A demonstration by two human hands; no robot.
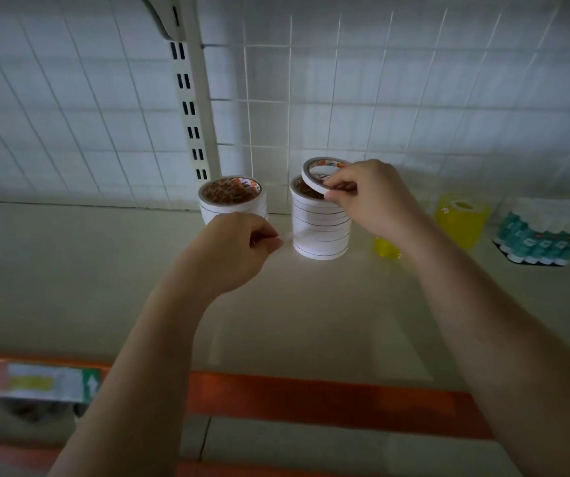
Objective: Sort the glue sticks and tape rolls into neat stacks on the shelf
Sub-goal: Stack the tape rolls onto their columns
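— Tape roll [314, 179] first! Where is it sitting?

— It is tilting on top of the tall tape stack [321, 225], near the back of the shelf [104, 270]. The right hand [369, 197] is pinching its edge with curled fingers and thumb.

— And the other hand?

— The left hand [238, 246] is hovering just left of the tall stack, with its fingers curling in. It may be pinching something tiny and clear (I cannot tell what, or if it is anything at all).

— Is there more tape?

— Yes. A short tape stack [232, 201] is standing to the left, partly hiding behind the left hand. It is close to the white post [194, 98] and the wire grid [345, 98].

— What about the glue sticks?

— The glue sticks [548, 235] are lying in a bunch far to the right. Yellow rolls [462, 222] are sitting between them and the tall stack.
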